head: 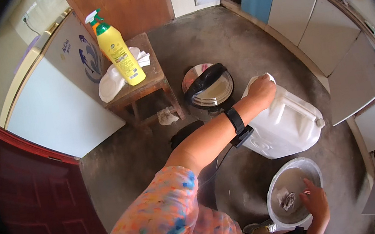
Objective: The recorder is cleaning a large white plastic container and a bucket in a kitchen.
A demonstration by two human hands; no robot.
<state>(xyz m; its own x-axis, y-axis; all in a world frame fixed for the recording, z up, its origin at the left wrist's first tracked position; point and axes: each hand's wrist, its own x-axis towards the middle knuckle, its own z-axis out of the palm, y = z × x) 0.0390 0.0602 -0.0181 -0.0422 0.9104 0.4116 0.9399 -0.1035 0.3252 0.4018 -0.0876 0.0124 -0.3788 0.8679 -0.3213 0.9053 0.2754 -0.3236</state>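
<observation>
My left hand (262, 90) has its fingers bent over the far end of a white plastic jug (273, 131), beyond the jug's moulded handle. White material shows past those fingers; I cannot tell whether it is part of the jug or a cloth. At the handle's nearer end is a small cap (320, 122). Closer to me is a round grey basin (274, 208) with cloudy water and a crumpled wet rag (286, 199) in it. Over the basin's right side is my right hand (315, 203), fingers apart and holding nothing, to the right of the rag.
A wooden stool (150, 58) bears a yellow cleaner bottle (124, 56) and white cloths (112, 84). Beside it on the floor is a round lidded vessel with a black handle (206, 83). A cabinet door (358, 78) stands ajar at right. My shoe (257, 228) is beside the basin.
</observation>
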